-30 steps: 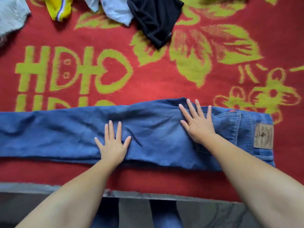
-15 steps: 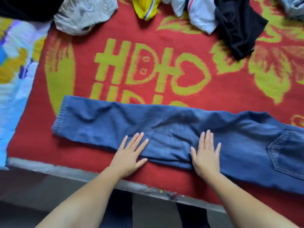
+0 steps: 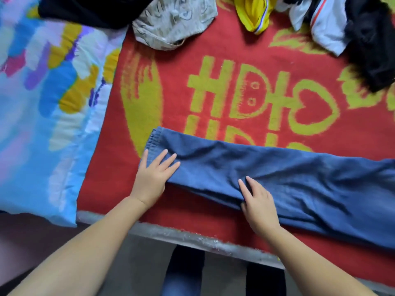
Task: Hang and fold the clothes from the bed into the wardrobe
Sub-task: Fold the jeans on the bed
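A pair of blue jeans (image 3: 277, 167) lies folded lengthwise along the near side of the bed, on a red blanket (image 3: 213, 60) with yellow-green patterns; the waist end runs out of view on the right. My left hand (image 3: 154, 174) rests flat, fingers straight, on the leg hem at the jeans' left end. My right hand (image 3: 256, 201) lies on the near edge of the jeans further right, fingers mostly straight on the denim. A pile of other clothes sits at the far edge: a beige printed garment (image 3: 173, 20), a yellow one (image 3: 254, 13), a white one (image 3: 324, 22) and a black one (image 3: 372, 43).
A pillow (image 3: 42, 103) with a blue, yellow and pink print lies left of the blanket. Another dark garment (image 3: 85, 11) lies at the far left. The bed's grey edge (image 3: 192, 238) runs just in front of me, with my legs (image 3: 183, 272) on the floor below.
Both hands have slid left along the jeans from the seat and thigh toward the leg end. My left hand now reaches the hem. The view has shifted left, bringing the pillow in.
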{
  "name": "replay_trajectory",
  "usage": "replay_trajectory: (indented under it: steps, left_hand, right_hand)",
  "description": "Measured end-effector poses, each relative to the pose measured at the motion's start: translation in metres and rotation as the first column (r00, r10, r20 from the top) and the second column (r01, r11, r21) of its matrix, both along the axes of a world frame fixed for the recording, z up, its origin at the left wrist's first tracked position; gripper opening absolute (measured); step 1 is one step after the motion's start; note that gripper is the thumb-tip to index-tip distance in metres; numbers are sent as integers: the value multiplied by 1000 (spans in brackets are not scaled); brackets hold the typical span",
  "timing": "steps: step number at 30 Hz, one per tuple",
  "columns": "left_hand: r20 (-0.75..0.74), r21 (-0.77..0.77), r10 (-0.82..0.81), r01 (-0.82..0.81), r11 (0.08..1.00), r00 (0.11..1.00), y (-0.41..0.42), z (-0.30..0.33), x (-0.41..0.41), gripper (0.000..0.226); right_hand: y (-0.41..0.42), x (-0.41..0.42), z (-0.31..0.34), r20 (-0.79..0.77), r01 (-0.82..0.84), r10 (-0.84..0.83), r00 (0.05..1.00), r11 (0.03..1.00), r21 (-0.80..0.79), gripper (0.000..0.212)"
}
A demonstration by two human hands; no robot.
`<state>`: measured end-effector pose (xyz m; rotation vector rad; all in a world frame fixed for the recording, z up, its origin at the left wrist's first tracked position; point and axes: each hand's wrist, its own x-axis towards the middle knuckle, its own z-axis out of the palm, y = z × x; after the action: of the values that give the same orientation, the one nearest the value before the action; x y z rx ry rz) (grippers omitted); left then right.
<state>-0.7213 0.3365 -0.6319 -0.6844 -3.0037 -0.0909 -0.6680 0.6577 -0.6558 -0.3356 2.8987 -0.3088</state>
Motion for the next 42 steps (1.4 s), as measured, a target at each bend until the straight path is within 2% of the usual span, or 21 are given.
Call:
replay_trajectory:
  steps: [2, 4, 6, 8, 9, 11, 13, 15, 16, 19, 23, 24, 28, 32, 34, 36, 37, 38, 40, 41, 42]
  left_hand:
    - [-102, 92, 1, 9, 996, 995, -3, 14, -6, 53]
    - [-37, 74, 10, -8, 997, 999, -21, 10, 2, 59]
    - [246, -5, 31, -31, 1000, 969, -44, -8, 17, 82]
    - [517, 76, 123, -188, 979, 847, -53, -16, 26, 90]
    - [590, 153, 185, -334, 930, 786, -52, -14, 22, 82]
    - [555, 290, 385, -606, 741, 737, -44, -8, 5, 61]
    - [563, 257, 566, -778, 574, 603, -34, -5, -16, 47]
    - [608, 162, 618, -840, 518, 498, -27, -4, -33, 44]
    - [604, 172, 628, -849, 499, 491, -23, -1, -40, 39]
    - [501, 317, 662, -831, 458, 557, -23, 12, -52, 26]
    - [432, 77, 677, -772, 631, 596, -35, -6, -38, 25]
    - [432, 64, 670, -762, 645, 604, -35, -11, -35, 24]
    - [457, 200, 674, -805, 558, 581, -33, -8, -44, 23]
    - [514, 218, 686, -851, 477, 516, -33, -4, -37, 23]
    - [586, 227, 687, -901, 371, 430, -32, -7, -35, 26]
    - [666, 253, 650, -930, 265, 366, -33, -9, -39, 33]
    - [694, 268, 612, -926, 267, 378, -36, -8, -42, 33]
    - [714, 286, 560, -905, 315, 421, -37, -4, -45, 28]
    - [740, 355, 432, -845, 400, 515, -32, 15, -47, 12]
    - [743, 411, 370, -817, 405, 557, -25, 30, -49, 8]
    - [743, 454, 320, -794, 403, 588, -14, 45, -49, 11]
  right_hand:
    - [-6, -1, 7, -55, 0, 0, 998, 1000, -10, 60]
    - [-14, 2, 9, -36, -48, 50, 998, 997, 63, 65]
    - [-24, 4, 6, 92, -108, 97, 991, 985, 131, 79]
    - [-29, 4, 4, 178, -114, 80, 981, 975, 192, 92]
    - [-31, 4, 4, 192, -101, 63, 979, 976, 195, 90]
    - [-35, 4, 5, 212, -89, 53, 976, 983, 161, 84]
    - [-37, 4, 6, 196, -90, 61, 979, 986, 144, 82]
    - [-37, 5, 6, 177, -93, 70, 982, 988, 124, 83]
    - [-38, 5, 9, 155, -101, 82, 984, 988, 115, 84]
    - [-39, 4, 11, 108, -154, 142, 984, 982, 105, 84]
    - [-43, 5, 6, 169, -240, 221, 960, 965, 102, 65]
    - [-44, 5, 6, 201, -260, 235, 951, 959, 109, 58]
    - [-55, -3, 11, 87, -294, 296, 951, 955, -42, 48]
    - [-92, -44, 27, -11, -128, 128, 992, 988, -85, 53]
    - [-110, -62, 23, 148, -105, 106, 983, 994, -10, 60]
    - [-120, -74, 13, 411, -192, 132, 902, 975, 109, 65]
    - [-123, -78, 10, 489, -234, 137, 861, 962, 143, 68]
    - [-123, -81, 9, 535, -254, 143, 833, 957, 140, 71]
    - [-118, -84, 18, 600, -229, 158, 784, 973, 42, 72]
    - [-113, -86, 27, 626, -143, 152, 765, 988, -64, 68]
    - [-107, -87, 39, 664, 28, 115, 739, 979, -201, 63]
